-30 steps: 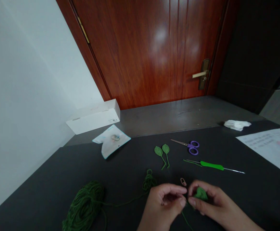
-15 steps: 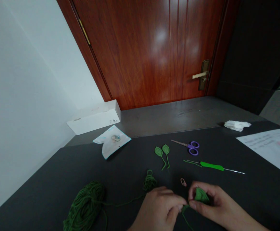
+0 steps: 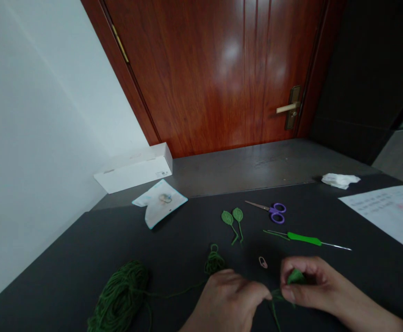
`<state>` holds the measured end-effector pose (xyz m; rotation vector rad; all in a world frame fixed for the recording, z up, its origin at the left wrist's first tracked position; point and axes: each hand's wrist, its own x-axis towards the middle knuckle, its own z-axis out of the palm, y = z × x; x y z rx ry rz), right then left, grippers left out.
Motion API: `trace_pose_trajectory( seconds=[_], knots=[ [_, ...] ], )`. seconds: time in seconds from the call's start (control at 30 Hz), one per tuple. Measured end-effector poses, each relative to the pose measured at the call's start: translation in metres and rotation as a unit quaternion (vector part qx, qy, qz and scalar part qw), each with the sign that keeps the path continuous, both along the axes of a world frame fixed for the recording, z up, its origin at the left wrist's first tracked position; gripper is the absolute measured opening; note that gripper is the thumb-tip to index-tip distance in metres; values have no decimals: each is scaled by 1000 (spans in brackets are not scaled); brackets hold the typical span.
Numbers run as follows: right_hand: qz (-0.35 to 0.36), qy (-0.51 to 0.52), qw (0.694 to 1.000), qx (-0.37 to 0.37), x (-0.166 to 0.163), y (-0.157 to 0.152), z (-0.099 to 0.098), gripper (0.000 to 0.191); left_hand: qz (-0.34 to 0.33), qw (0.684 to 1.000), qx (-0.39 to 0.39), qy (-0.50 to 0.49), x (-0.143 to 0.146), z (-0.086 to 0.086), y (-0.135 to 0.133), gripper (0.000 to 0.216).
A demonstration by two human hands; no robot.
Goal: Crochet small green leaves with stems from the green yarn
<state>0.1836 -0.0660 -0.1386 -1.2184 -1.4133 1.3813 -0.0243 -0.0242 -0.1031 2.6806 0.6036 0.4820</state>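
Note:
My right hand (image 3: pixel 307 283) is closed on a small green crocheted piece (image 3: pixel 296 277), much of it hidden by the fingers. Green yarn (image 3: pixel 276 295) stretches from that piece to my left hand (image 3: pixel 231 297), whose thumb and fingertips pinch it; a loose tail hangs below. Beyond my left hand lies a small tangle of green yarn (image 3: pixel 214 262), joined by a strand to the large green skein (image 3: pixel 121 295) at the left. A pink stitch marker (image 3: pixel 262 262) rests on the table just beyond the gap between my hands.
Two crocheted leaves (image 3: pixel 237 214) lie ahead, with purple scissors (image 3: pixel 276 212) and a green-handled crochet hook (image 3: pixel 305 238) to their right. A white packet (image 3: pixel 163 203) and a long white box (image 3: pixel 135 173) are at back left. Printed paper (image 3: pixel 391 207) and a crumpled tissue (image 3: pixel 340 180) lie right.
My right hand has moved slightly right with the crocheted piece. The gap between my hands is wider, and more yarn shows between them.

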Motion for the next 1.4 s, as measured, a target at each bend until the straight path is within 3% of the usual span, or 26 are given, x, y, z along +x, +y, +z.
trace_pose_trajectory(
  seconds=[0.17, 0.37, 0.43, 0.53, 0.67, 0.77, 0.87, 1.03, 1.17, 1.27, 1.4],
  knots=[
    [22, 23, 999, -18, 3, 0, 9, 35, -3, 999, 4, -41, -4, -6, 0, 15],
    [35, 47, 997, -45, 4, 3, 10, 34, 19, 1000, -5, -23, -10, 0, 2, 21],
    [42, 55, 995, -70, 5, 4, 10, 36, 24, 998, -51, -7, -11, 4, 2, 23],
    [37, 75, 993, -89, 5, 5, 11, 34, 74, 978, -196, -22, -12, 8, 3, 30],
    [14, 119, 986, -113, 0, 2, 14, 30, 212, 887, -370, -176, -10, 7, 8, 20],
    [16, 143, 981, -127, -6, 0, 9, 31, 260, 810, -443, -283, -6, 2, 11, 12],
    [37, 156, 979, -128, -12, -1, -3, 34, 249, 736, -508, -371, 1, -5, 7, 12],
    [55, 156, 979, -116, -18, -2, -19, 38, 165, 553, -674, -461, 14, -15, -6, 31],
    [57, 144, 983, -102, -21, -4, -21, 38, 128, 458, -734, -484, 19, -16, -7, 37],
    [57, 128, 986, -86, -23, -7, -21, 36, 107, 436, -747, -491, 19, -15, -6, 38],
    [41, 51, 998, -1, -22, -10, -16, 31, 72, 494, -733, -463, 18, -15, -7, 37]
  ],
)
